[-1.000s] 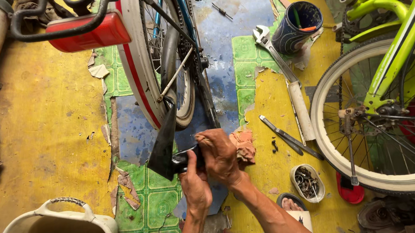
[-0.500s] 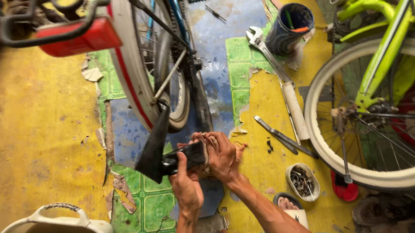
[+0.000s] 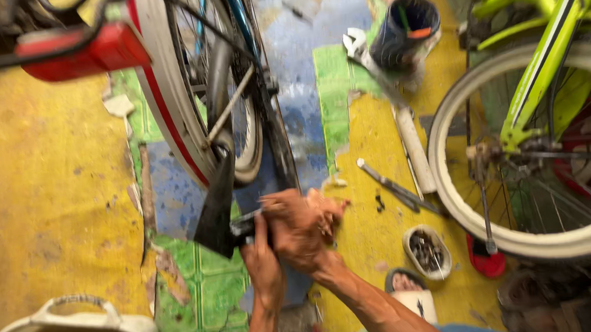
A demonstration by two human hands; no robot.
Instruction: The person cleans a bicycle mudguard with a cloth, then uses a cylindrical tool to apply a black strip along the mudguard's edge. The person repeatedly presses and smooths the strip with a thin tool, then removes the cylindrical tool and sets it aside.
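Observation:
My left hand (image 3: 263,263) grips a small dark metal part (image 3: 247,224) just below the black mudflap (image 3: 217,210) of a bicycle's rear wheel (image 3: 187,124), which has a white tyre with a red stripe. My right hand (image 3: 297,232) closes over the same part from the right, with a pinkish rag (image 3: 329,209) bunched under its fingers. Both hands are blurred by motion, so the exact grip is unclear.
A green bicycle's wheel (image 3: 508,236) stands at the right. On the yellow floor lie a long tool (image 3: 394,184), a wrench (image 3: 363,51), a dark cup of tools (image 3: 406,29) and a small bowl of screws (image 3: 426,250). A white bucket (image 3: 75,329) sits at bottom left.
My hands have stayed on the dark part by the mudflap, and the right hand has shifted over it with the rag. The view has drifted slightly.

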